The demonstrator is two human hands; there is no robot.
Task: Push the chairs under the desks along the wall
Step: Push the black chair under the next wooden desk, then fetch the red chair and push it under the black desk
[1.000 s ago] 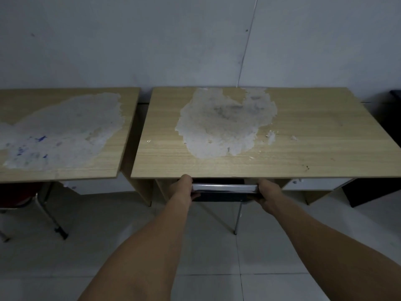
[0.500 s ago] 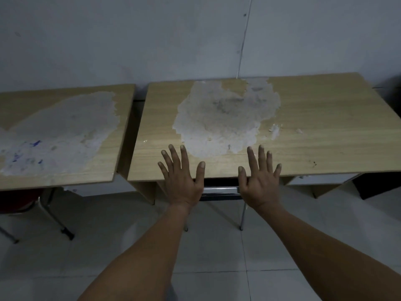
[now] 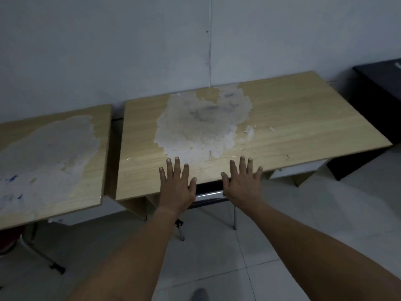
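A wooden desk [image 3: 303, 127] with a large peeled white patch stands against the wall. Tucked under its front edge is a chair [image 3: 209, 195]; only its chrome back rail and two metal legs show. My left hand [image 3: 176, 187] and my right hand [image 3: 242, 184] hover flat over the desk's front edge, fingers spread, holding nothing. The chair rail shows between them. A second worn desk [image 3: 54, 148] stands to the left, with a red chair [image 3: 8, 240] partly under it, mostly hidden.
A dark cabinet [image 3: 382, 98] stands at the right against the grey wall [image 3: 152, 51]. A narrow gap separates the two desks. Pale tiled floor [image 3: 217, 257] spreads in front, and a dark shoe tip [image 3: 198, 295] shows at the bottom edge.
Both hands let go of the chair's chrome rail, lifted and opened with fingers spread over the desk edge. The view has tilted and shifted left.
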